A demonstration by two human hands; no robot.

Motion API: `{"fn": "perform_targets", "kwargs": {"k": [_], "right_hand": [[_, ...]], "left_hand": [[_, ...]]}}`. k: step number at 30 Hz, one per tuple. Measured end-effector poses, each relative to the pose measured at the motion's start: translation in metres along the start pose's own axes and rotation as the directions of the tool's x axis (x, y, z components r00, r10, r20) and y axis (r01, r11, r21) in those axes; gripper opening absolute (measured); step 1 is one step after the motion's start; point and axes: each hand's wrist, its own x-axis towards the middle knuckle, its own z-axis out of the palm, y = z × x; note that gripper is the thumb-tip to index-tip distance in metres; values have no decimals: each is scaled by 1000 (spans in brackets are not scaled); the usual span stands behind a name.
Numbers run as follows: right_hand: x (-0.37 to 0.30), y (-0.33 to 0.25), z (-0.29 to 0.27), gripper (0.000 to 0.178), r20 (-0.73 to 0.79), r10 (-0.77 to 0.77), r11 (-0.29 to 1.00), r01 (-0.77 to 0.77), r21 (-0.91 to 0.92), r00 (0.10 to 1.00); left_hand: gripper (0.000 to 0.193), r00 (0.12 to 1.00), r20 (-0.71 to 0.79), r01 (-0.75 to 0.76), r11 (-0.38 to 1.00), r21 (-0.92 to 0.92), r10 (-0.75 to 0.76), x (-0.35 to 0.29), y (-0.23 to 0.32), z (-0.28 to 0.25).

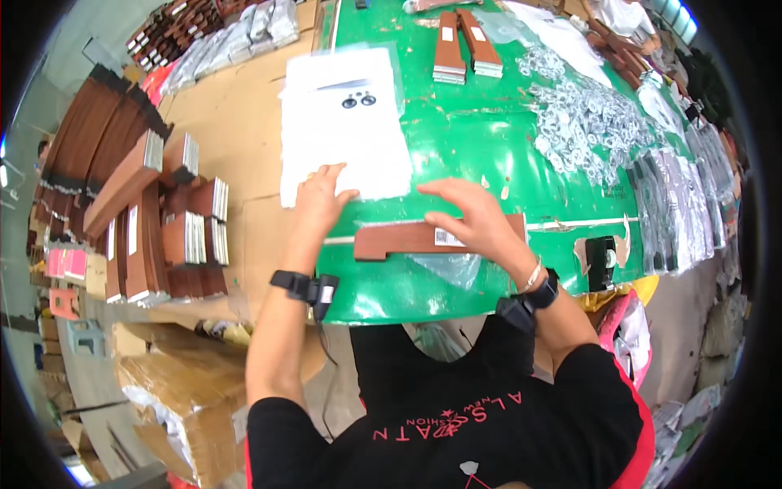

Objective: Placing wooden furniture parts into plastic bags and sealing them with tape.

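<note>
My left hand (320,202) is open, its fingers stretched over the lower left corner of a white sheet (342,155); whether it touches is hard to tell. Two dark round shapes and a dark strip show on the sheet's upper half, beside see-through film. A reddish-brown wooden piece (399,238) with a stepped left end and a white label lies crosswise in front of me on the green table cover (464,138). Over its right part is my right hand (472,216), thumb and fingers apart, gripping nothing. A see-through plastic bag (448,269) lies partly under the wood.
Brown wooden pieces (147,236) are stacked on the cardboard at left. Two more (463,49) lie at the far edge. A heap of small see-through packets (582,122) spreads at right, beside grey wrapped bundles (672,212). A black tape dispenser-like object (601,262) sits near the right edge.
</note>
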Motion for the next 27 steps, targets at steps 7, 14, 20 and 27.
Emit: {"fn": "perform_targets", "kwargs": {"k": [7,14,20,27], "right_hand": [[-51,-6,-25,33,47,269,956,-273,111,962],[-59,-7,-25,32,-10,276,934,-265,240,961],[-66,-4,-20,28,-107,292,885,-226,406,951],[-46,-39,11,26,62,203,865,-209,456,977]], "left_hand": [[22,971,193,140,990,14,-140,42,8,14],[21,883,1,248,464,-850,-470,87,-58,-21],[21,786,-453,-237,471,-850,-420,116,22,-134],[21,958,-187,164,952,-260,-216,28,-2,-39]]}}
